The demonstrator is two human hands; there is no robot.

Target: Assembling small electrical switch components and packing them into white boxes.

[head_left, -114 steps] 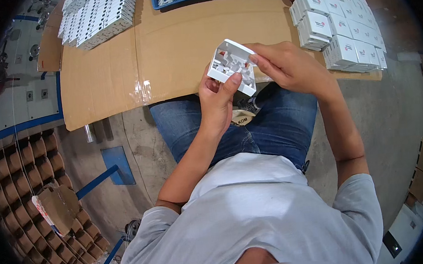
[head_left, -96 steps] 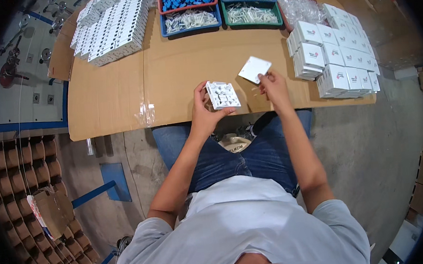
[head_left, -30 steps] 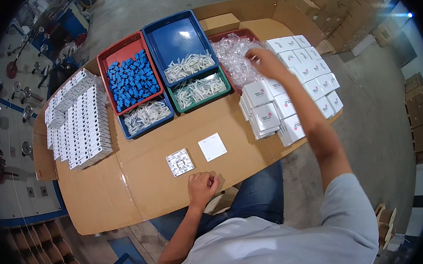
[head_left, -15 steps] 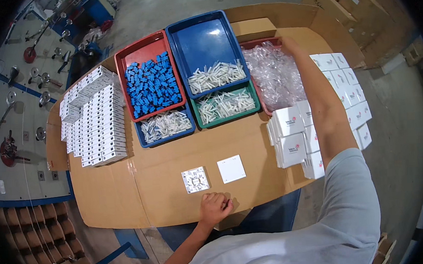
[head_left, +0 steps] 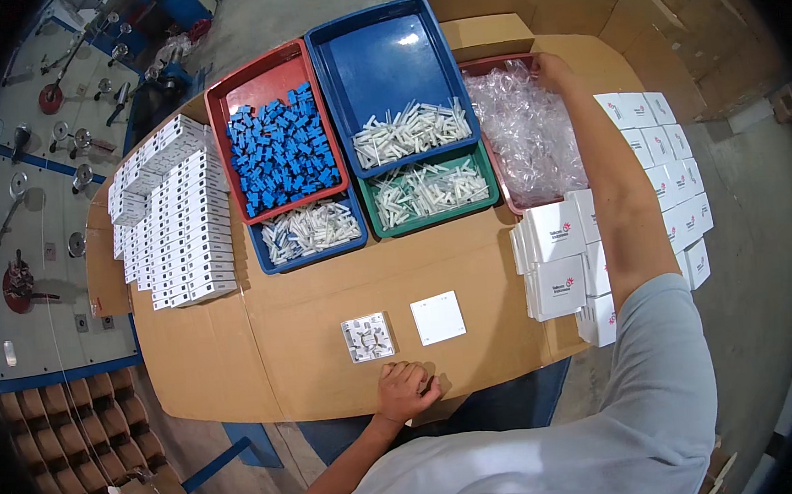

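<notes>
My left hand (head_left: 408, 391) rests at the cardboard-covered table's near edge, fingers curled in, and nothing shows in it. Just beyond it lie an open white square box base (head_left: 367, 338) with fittings inside and a flat white square cover (head_left: 438, 318), side by side and apart. My right arm stretches far forward over the stacked white boxes. At its end, my right hand (head_left: 549, 71) is at the far right corner of a red tray (head_left: 493, 62) heaped with clear plastic bags (head_left: 528, 132); its fingers are too small and partly hidden to read.
Further left stand a red tray of blue clips (head_left: 284, 154), a large blue tray (head_left: 383, 60), a small blue tray (head_left: 312, 233) and a green tray (head_left: 434, 193), the last three holding white sleeves. Stacked white boxes flank both sides, left (head_left: 178, 216) and right (head_left: 559, 286).
The view has shifted slightly. My right hand stays at the far side of the bag tray, a little closer in against its corner. My left hand and the white pieces keep their places.
</notes>
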